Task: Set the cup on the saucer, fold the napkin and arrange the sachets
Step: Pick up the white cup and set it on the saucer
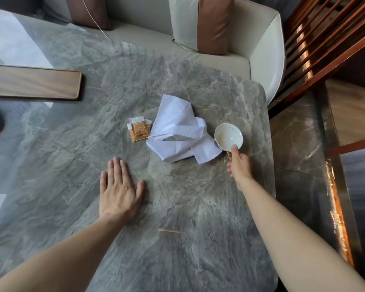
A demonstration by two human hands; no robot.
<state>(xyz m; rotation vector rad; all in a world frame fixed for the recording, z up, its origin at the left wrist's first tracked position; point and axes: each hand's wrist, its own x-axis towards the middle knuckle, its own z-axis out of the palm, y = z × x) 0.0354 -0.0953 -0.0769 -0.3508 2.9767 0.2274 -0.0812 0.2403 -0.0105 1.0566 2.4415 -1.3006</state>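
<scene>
Hiding cup (228, 136) handle: right hand (239, 163)

Grey veined marble table (177, 207); white napkin (177, 131); white cup (228, 136), gold rim line; orange-and-white sachets (139, 130); brown wood-grain tray (35, 82), upper left.

Your right hand (239, 165) grips the white cup (228, 136) by its handle, thumb on the rim, cup tilted. Crumpled white napkin (180, 131) sits just left of it, touching the brown sachets (139, 131). Your left hand (118, 189) lies flat on the grey marble table (177, 207). Wooden tray (35, 82) far left.
</scene>
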